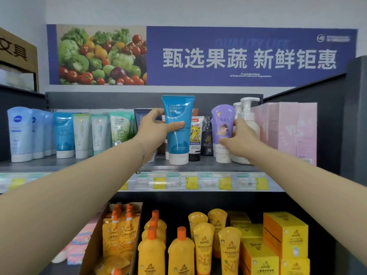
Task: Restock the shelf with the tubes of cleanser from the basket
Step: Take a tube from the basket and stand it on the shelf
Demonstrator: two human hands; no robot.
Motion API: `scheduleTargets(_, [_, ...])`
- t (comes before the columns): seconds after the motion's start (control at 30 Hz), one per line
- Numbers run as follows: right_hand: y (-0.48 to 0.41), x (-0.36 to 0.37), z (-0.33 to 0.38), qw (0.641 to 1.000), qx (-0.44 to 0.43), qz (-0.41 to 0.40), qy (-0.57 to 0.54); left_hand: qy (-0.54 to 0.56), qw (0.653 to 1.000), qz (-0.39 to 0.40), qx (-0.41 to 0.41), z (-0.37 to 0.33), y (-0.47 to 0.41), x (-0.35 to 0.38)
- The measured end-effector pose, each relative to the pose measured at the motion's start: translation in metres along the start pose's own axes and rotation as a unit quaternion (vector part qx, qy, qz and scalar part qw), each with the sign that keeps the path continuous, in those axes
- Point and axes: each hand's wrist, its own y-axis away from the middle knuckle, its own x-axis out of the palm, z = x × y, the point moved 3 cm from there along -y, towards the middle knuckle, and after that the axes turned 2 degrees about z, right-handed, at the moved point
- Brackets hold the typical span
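The left hand [154, 129] gripped the blue tube [178, 139] (cap-down on the shelf [208, 167]) at its three o'clock. The right hand [241, 136] clasped the purple tube [222, 118] at its nine o'clock.

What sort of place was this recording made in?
Most likely a shop aisle for skincare goods: price labels run along the edge of the shelf, tubes stand in rows facing outward, and a banner advertising fruit and vegetables hangs on the wall above.

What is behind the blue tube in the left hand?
A dark tube shows left of the blue tube, a cartoon tube right of it; anything directly behind is covered.
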Motion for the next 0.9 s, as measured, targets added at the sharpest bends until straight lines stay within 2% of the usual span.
scheduleTargets(0.1, [-0.014,0.01,-0.007,0.999,0.01,-0.006,0.03,-0.003,1.0,0.003,-0.004,0.004,-0.003,0.001])
scheduleTargets(0.2, [-0.025,0.023,-0.01,0.999,0.037,-0.019,0.009,0.006,1.0,0.002,-0.006,0.007,-0.005,0.001])
scheduleTargets(0.47, [-0.047,0.041,-0.009,0.996,0.039,-0.022,0.077,0.006,1.0,0.004,0.009,0.009,-0.009,-0.002])
scheduleTargets(0.67, [-0.058,0.053,-0.013,0.995,0.057,-0.022,0.084,0.002,1.0,0.006,0.013,0.008,-0.008,-0.004])
scheduleTargets(0.8, [-0.063,0.058,-0.022,0.991,0.095,0.004,0.096,0.011,1.0,0.008,0.003,0.01,-0.007,-0.005])
scheduleTargets(0.9, [-0.066,0.057,-0.024,0.985,0.085,0.016,0.149,0.011,1.0,0.009,0.0,0.012,-0.008,-0.005])
